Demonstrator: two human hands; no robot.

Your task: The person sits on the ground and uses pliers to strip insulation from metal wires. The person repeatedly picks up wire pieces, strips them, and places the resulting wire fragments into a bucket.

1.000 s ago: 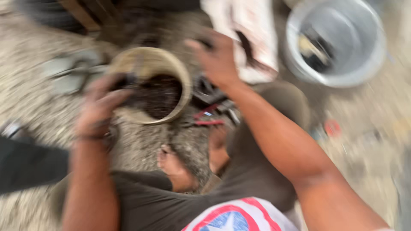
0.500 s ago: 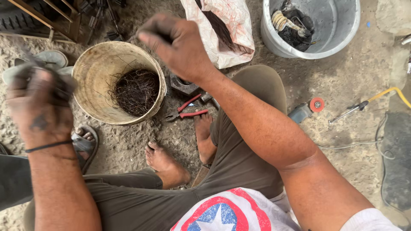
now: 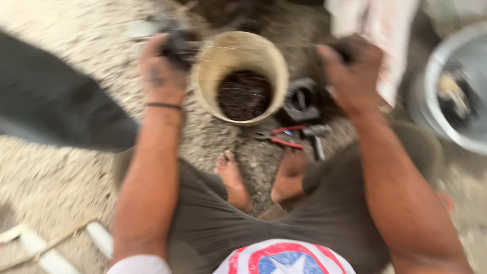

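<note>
Two hands are raised over the ground, each closed on something dark; the frame is motion-blurred, so detail is poor.

Left hand (image 3: 163, 68): fingers curled tight round a dark clump (image 3: 177, 44), which sits just left of the bucket's rim. What the clump is made of I cannot tell.

Centre: tan bucket (image 3: 242, 76), upright, mouth toward the camera, a dark tangled mass in its bottom. Red-handled pliers (image 3: 281, 138) lie on the gravel just below it, long axis roughly left-right, handles toward the right as far as the blur allows. Bare feet sit below the pliers.

Right hand (image 3: 352, 76): fingers folded round a small dark piece (image 3: 341, 50), held above the ground to the bucket's right. Its axis is not readable.

Judgement: the step in hand looks like handling dark material held between both hands beside the bucket. A next move would call for a steady grip on both ends.

Far right: grey tub (image 3: 456, 91), partly cut off.
</note>
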